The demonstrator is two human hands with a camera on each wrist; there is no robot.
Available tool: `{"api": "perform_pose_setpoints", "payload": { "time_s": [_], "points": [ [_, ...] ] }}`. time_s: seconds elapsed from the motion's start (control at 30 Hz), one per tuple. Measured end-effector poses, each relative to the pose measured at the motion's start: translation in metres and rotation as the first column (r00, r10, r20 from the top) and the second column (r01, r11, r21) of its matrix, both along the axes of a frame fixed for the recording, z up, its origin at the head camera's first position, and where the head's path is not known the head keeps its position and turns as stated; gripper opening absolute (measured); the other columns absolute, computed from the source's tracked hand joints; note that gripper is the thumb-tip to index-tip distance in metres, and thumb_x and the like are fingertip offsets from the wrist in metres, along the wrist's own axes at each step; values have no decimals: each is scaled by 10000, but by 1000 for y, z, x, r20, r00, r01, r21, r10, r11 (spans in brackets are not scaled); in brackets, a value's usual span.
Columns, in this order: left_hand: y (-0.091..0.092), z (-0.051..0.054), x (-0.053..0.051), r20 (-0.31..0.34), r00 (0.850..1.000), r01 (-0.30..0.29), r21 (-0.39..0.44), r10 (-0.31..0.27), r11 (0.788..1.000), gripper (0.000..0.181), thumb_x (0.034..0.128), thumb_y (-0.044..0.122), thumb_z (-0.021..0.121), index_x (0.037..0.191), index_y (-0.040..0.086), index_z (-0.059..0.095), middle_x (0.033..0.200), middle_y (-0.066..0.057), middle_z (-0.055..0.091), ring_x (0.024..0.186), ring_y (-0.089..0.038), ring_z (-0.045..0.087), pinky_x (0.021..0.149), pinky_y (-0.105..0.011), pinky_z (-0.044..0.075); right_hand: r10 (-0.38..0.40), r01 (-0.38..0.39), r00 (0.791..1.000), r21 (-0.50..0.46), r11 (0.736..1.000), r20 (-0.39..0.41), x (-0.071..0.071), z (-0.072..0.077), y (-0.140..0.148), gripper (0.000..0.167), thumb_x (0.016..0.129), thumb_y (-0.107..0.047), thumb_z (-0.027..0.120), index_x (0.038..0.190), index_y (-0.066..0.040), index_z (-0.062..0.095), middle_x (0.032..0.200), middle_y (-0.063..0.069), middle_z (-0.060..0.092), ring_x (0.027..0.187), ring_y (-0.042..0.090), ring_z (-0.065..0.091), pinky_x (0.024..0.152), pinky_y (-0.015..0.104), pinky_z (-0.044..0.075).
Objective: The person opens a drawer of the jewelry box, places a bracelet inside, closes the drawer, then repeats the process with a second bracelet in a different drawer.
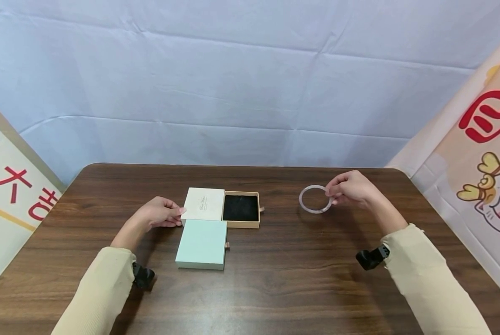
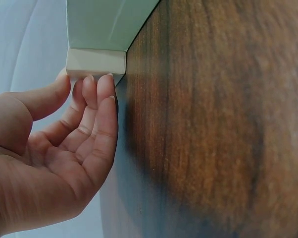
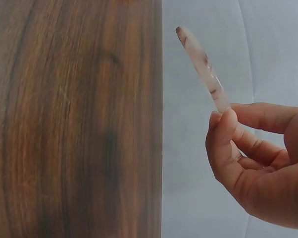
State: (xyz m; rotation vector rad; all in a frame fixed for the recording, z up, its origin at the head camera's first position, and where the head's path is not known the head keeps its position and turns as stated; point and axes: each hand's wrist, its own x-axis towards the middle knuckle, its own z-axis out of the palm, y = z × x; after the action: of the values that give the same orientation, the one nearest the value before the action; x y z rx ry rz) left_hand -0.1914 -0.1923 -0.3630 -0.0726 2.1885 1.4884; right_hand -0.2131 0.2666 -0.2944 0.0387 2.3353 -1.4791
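right grip: thumb and fingertips of the right hand [image 1: 350, 188] pinch one edge of the bangle [image 3: 203, 69]; most of the ring juts out unsupported.
bangle: pale, shiny, with brownish marks; it looks lifted, over the right part of the table [image 1: 296, 288], well apart from the boxes.
left grip: the left hand [image 1: 159, 213] holds the white sleeve [image 1: 204, 204] by its left end, thumb against fingers.
tray [image 1: 243, 225]: juts from the sleeve's right side, black pad [image 1: 240, 208] facing up; how much stays inside, i can't tell.
green box [image 1: 204, 242]: just in front of the sleeve; whether they touch, i can't say.
slip risk: the pinch is small and the ring looks smooth, so a slack thumb could let it twist or drop, and a hard tabletop might chip it.
shove risk: too firm a push from the left hand could slide sleeve and tray sideways, perhaps dragging the green box along.
knock risk: brought in low, the ring might clip the tray's rim or its tab [image 1: 262, 210].
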Motion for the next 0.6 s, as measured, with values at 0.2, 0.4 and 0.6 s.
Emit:
{"api": "perform_pose_setpoints", "payload": {
  "time_s": [0.2,0.4,0.6],
  "points": [
    [-1,1,0,0,1000,7,4,-7,1000,231,924,135,552,941,-95,565,761,-88,583,699,-148,622,717,-316,525,19,-19,1000,3,1000,-20,-3,1,-10,188,836,57,556,984,170,542,737,77,603,597,128,589,635,307,528],
    [-2,0,0,-9,1000,12,2,-12,1000,231,923,141,555,938,-89,571,763,-92,590,701,-153,624,716,-313,526,34,-34,999,11,999,-36,-5,-1,-21,184,838,65,551,981,181,544,761,125,606,587,133,590,628,317,531],
    [-2,0,0,-7,1000,14,6,-14,1000,226,925,137,552,937,-88,573,762,-91,592,701,-153,624,716,-311,526,41,-40,998,21,999,-38,-7,-4,-32,197,837,61,559,988,188,547,778,146,618,586,140,600,639,330,534]
  ]
}}
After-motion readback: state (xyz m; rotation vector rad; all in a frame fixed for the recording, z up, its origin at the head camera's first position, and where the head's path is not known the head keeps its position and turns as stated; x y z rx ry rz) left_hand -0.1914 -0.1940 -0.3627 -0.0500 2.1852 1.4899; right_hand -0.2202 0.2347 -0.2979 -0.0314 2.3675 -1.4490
